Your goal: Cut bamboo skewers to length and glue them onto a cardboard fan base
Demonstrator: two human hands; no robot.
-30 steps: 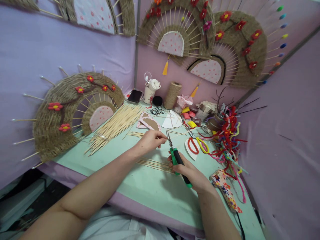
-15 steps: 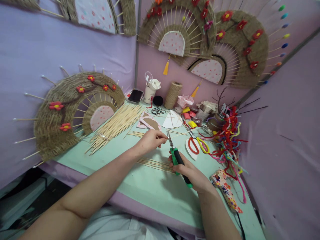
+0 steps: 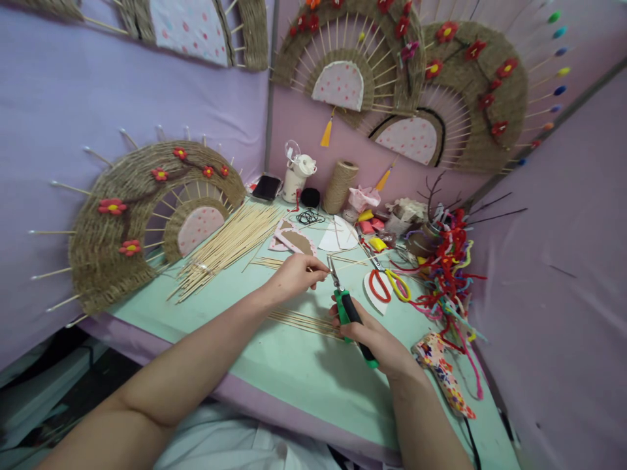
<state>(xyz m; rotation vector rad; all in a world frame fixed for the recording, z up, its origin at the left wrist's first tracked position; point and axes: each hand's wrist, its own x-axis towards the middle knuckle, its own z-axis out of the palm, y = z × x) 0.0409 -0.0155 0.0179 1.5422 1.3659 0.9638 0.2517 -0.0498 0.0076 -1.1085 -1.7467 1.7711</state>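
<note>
Between its fingertips my left hand (image 3: 300, 275) pinches a thin bamboo stick (image 3: 355, 262), which runs out to the right past the pliers' jaws. Wrapped around the green and black handles of the pliers (image 3: 350, 313) is my right hand (image 3: 369, 333). The jaws point up and meet the stick right beside my left fingertips; whether they bite into it I cannot tell. Below my hands, several cut bamboo sticks (image 3: 304, 320) lie on the light green table (image 3: 294, 372). A large pile of long bamboo sticks (image 3: 225, 251) spreads to the left.
Scissors (image 3: 379, 285) with red and yellow handles lie right of the pliers. Further right are a flower-patterned glue gun (image 3: 443, 375) and tangled pipe cleaners (image 3: 450, 261). A twine spool (image 3: 339, 187) stands at the back. A twine-woven fan (image 3: 110, 222) leans at the left wall.
The whole view has shifted very slightly. Both hands, the pliers and the stick hold nearly the same position.
</note>
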